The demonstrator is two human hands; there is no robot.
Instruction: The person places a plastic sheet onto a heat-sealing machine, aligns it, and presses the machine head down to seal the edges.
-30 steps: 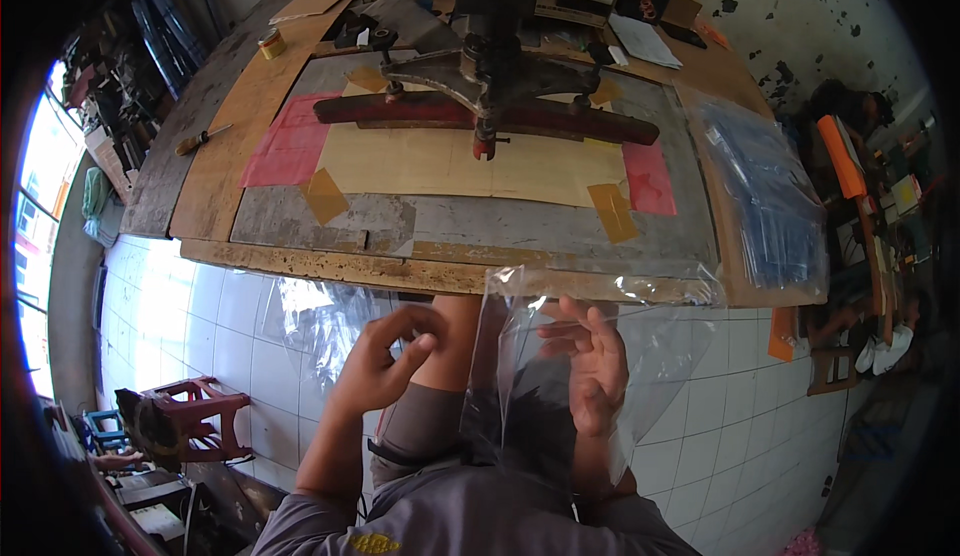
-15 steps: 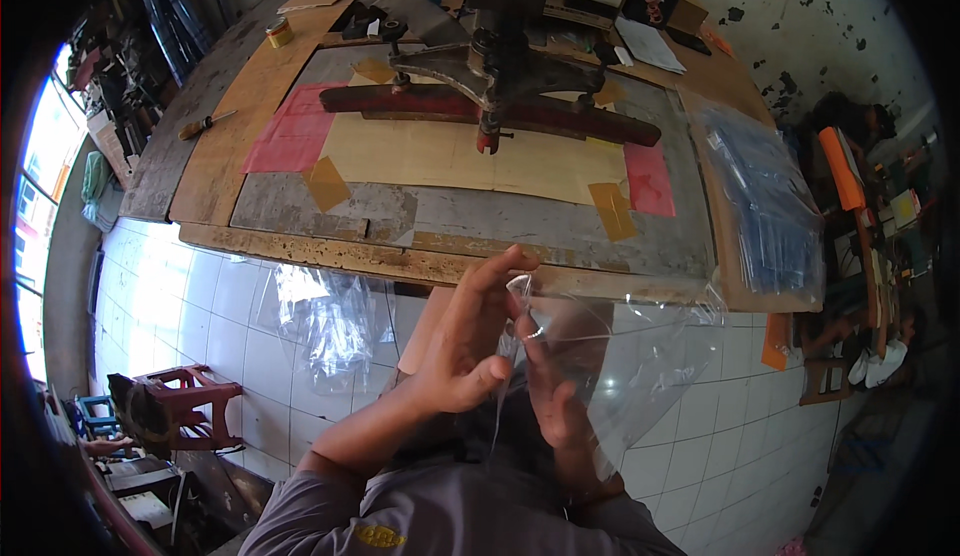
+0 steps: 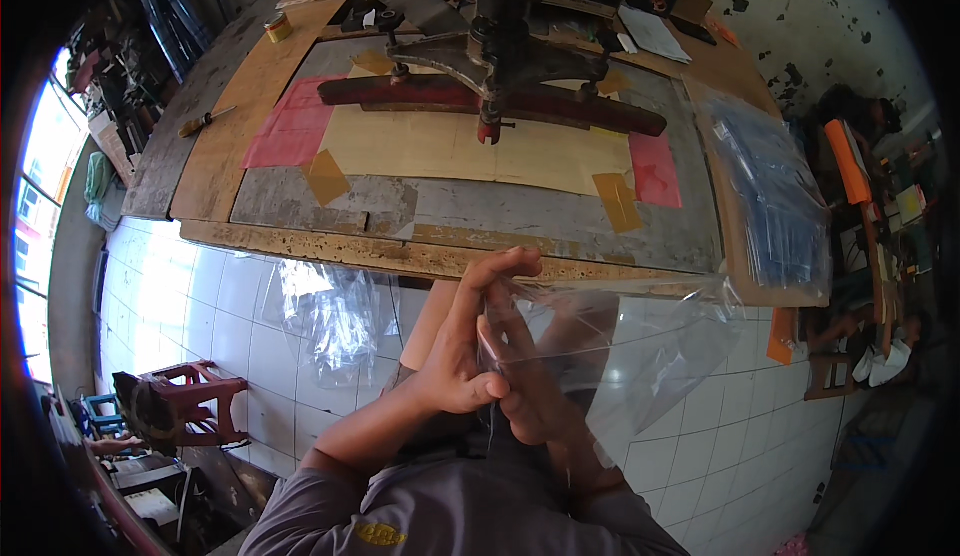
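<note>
Grip: left hand (image 3: 460, 361) and right hand (image 3: 528, 388), palm facing palm, fingers mostly extended; firm pinch or light press, cannot tell. Clear, thin, glossy plastic film (image 3: 650, 356): left margin at the grip, remainder spreading rightward from it. Worn wooden table edge (image 3: 400, 258): just beyond the grip. Handling, judged: flat, even pressure should limit creasing; loose corner best kept from snagging.

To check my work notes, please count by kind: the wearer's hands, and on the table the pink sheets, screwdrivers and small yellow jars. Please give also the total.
Hands: 2
Pink sheets: 2
Screwdriver: 1
Small yellow jar: 1
Total: 6
</note>
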